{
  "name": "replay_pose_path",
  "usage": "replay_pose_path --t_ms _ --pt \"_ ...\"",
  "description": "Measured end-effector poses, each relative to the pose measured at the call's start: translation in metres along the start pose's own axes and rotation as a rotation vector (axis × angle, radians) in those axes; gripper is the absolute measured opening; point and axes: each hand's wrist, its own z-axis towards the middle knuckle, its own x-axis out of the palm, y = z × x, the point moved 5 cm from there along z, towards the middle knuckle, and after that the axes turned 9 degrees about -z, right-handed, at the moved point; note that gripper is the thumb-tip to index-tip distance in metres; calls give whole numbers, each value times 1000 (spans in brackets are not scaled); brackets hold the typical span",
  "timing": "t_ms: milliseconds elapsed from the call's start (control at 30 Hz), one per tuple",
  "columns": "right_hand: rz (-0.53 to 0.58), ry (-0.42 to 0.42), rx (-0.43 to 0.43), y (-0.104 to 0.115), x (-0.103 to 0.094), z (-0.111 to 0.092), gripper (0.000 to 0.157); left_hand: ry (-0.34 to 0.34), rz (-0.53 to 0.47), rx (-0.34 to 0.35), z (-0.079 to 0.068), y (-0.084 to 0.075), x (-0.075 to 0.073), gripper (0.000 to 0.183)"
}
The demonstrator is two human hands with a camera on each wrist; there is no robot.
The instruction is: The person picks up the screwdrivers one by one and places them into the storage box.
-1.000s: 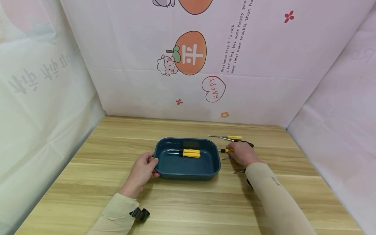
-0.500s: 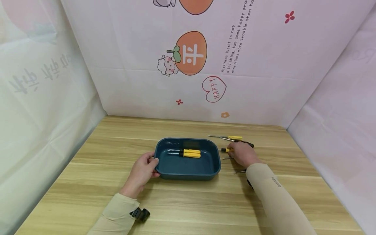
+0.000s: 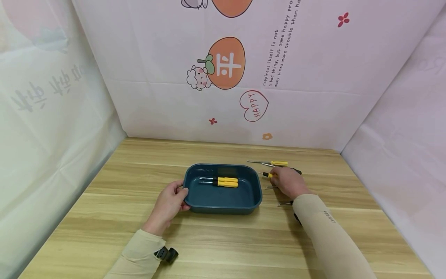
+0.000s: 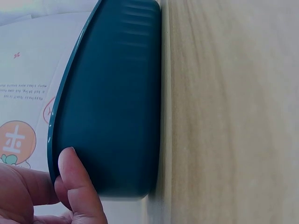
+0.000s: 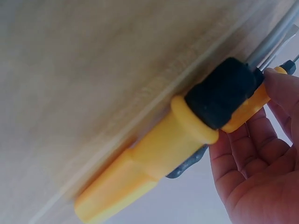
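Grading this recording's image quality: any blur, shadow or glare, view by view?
Head view: mostly sharp, a soft shadow beside the right sleeve; left wrist view: small glints along the rim of the blue box, table blurred at right; right wrist view: hazy, with soft edges on the nearest yellow-handled screwdriver.

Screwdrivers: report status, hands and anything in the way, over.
Left hand gripping dark teal tray. Right hand pinching yellow-and-black screwdriver, right of tray. Two yellow-handled screwdrivers inside. Loose screwdrivers close by right hand.
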Motion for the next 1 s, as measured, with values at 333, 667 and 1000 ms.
replay_pose_path --t_ms 333,667,1000 --pt "-1 -50 -11 1 -8 -2 24 0 -1 4 0 0 0 41" --pt "-3 -113 -34 6 -24 -7 27 -5 -6 2 0 0 0 41" --pt "14 -176 -72 14 -37 -11 22 -1 -7 2 -1 0 0 41"
